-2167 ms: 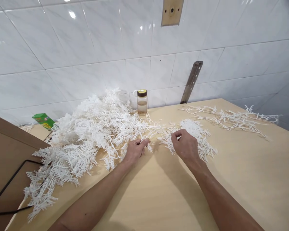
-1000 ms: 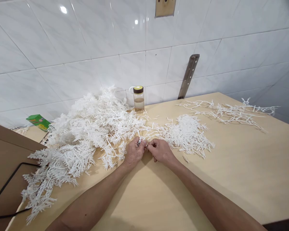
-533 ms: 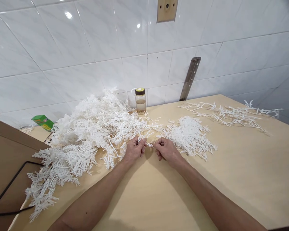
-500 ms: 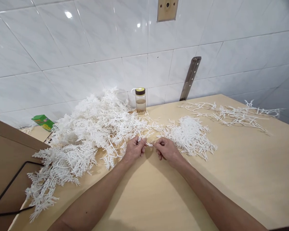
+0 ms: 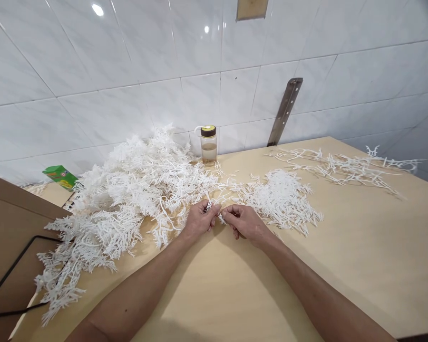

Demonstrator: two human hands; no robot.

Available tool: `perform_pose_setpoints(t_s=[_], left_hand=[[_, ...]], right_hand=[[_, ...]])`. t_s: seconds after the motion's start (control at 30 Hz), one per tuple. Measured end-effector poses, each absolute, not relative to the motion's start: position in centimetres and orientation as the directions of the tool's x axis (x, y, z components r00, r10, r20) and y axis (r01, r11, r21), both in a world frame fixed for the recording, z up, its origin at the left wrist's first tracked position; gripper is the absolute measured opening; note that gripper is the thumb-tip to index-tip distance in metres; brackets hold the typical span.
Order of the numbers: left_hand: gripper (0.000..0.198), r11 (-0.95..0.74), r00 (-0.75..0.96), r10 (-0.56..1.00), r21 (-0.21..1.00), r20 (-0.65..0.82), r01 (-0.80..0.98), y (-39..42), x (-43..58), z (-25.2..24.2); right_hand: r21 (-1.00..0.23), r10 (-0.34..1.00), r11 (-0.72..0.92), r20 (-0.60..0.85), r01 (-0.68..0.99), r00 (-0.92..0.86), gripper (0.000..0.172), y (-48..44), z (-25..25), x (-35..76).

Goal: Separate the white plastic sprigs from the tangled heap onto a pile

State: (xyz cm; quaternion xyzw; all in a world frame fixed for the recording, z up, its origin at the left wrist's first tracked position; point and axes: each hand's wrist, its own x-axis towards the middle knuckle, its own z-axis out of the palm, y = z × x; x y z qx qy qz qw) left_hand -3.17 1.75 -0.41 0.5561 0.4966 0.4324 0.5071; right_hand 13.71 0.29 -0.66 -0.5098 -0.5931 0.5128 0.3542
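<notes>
My left hand (image 5: 199,220) is closed in a pinch on a white plastic branch (image 5: 222,219), whose small tip shows between my two hands. Close against it on the right, my right hand (image 5: 245,221) has its thumb and forefinger pinched at that same branch's tip. Just left of my left hand spreads a big pile of white feathery branches (image 5: 135,185). A low heap of short white snipped-looking twigs (image 5: 283,202) lies beyond my right hand. Bare white stems (image 5: 345,168) are gathered at the far right of the wooden table (image 5: 342,266).
A clear bottle (image 5: 209,152) with a dark and yellow lid stands by the tiled wall. Behind the pile on the left is a green carton (image 5: 61,177). A cardboard box (image 5: 14,237) is at the left edge. A metal strip (image 5: 285,111) leans against the wall.
My right hand has shifted slightly left, so the fingertips of both hands are nearer each other at the branch. The view has tilted down a little.
</notes>
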Motion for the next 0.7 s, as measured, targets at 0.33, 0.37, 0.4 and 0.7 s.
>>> perform_pose_setpoints(t_s=[0.33,0.37,0.4,0.7], left_hand=[[0.043,-0.015,0.114,0.993,0.986,-0.004,0.163,1.66,-3.11,-0.25],[0.043,-0.013,0.114,0.994,0.985,-0.007,0.171,1.63,-3.11,-0.20],[0.042,-0.012,0.114,0.993,0.984,-0.009,0.176,1.59,-3.11,-0.15],[0.042,-0.107,0.107,0.991,0.967,0.084,0.232,1.13,-2.93,-0.54]], right_hand=[[-0.968,0.953,-0.015,-0.089,0.251,-0.288,0.034,0.01,-0.28,13.70],[-0.965,0.953,-0.015,-0.093,0.261,-0.289,0.033,-0.01,-0.22,13.68],[-0.962,0.953,-0.014,-0.096,0.272,-0.289,0.032,-0.03,-0.15,13.65],[-0.911,0.968,0.005,-0.099,0.411,-0.232,0.011,-0.03,-0.28,13.12]])
